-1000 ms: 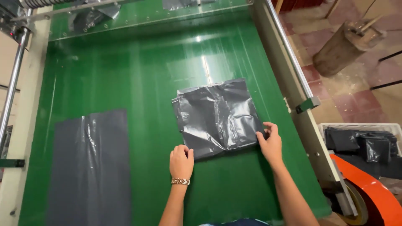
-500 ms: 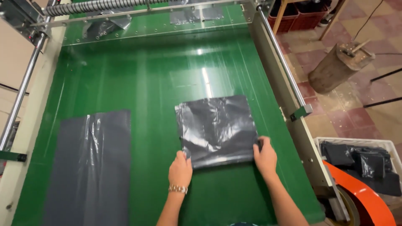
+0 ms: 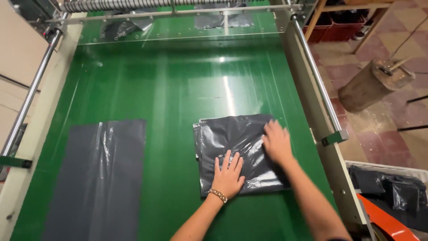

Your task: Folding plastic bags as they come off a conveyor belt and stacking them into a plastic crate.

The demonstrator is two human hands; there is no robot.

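Note:
A folded dark grey plastic bag (image 3: 232, 138) lies on the green conveyor belt (image 3: 178, 89), right of centre. My left hand (image 3: 228, 174), with a beaded bracelet at the wrist, lies flat on the bag's near part, fingers spread. Further right, my right hand (image 3: 277, 143) presses flat on the bag's right side. Neither hand grips anything. A long unfolded grey plastic sheet (image 3: 96, 178) lies flat on the belt at the left.
Metal rails (image 3: 316, 76) run along both sides of the belt, and a roller (image 3: 147, 4) crosses the far end. A white bin with dark folded bags (image 3: 392, 192) stands at the right. A wooden stump (image 3: 370, 85) stands on the tiled floor.
Both hands have left the bag's near edge and now lie flat on top of it. The bag has been squared up on the belt.

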